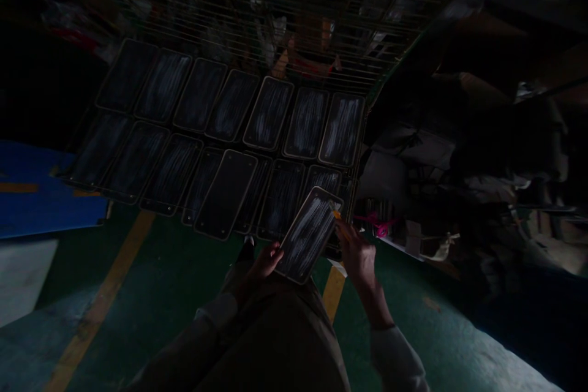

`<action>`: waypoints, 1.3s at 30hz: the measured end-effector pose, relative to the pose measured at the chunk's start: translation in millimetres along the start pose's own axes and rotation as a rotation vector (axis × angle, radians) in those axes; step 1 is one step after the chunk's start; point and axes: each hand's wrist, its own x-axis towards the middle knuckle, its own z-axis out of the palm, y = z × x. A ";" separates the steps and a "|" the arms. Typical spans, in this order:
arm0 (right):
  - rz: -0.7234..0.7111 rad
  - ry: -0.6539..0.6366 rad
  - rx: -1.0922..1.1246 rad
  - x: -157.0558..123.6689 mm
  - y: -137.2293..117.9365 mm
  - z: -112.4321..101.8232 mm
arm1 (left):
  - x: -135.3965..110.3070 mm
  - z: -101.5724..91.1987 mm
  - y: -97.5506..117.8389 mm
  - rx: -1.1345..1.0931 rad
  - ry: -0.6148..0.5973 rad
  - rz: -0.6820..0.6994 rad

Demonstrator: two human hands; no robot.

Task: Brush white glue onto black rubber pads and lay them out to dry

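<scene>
Left fingers (274, 251) tight on a streaked panel (307, 237); right fingers (348, 233) round an orange-handled tool (337, 215)

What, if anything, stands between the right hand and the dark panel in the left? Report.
Only the orange tool in the right hand, its tip at the upper right corner of the dark panel; contact is too dim to confirm. Nothing else visible intervenes: the left hand grips the panel's left edge, near the bottom.
</scene>
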 end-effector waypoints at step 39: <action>0.040 -0.254 0.101 -21.1 -20.9 -3.8 | -0.3 8.5 -12.9 -0.027 -0.065 -0.124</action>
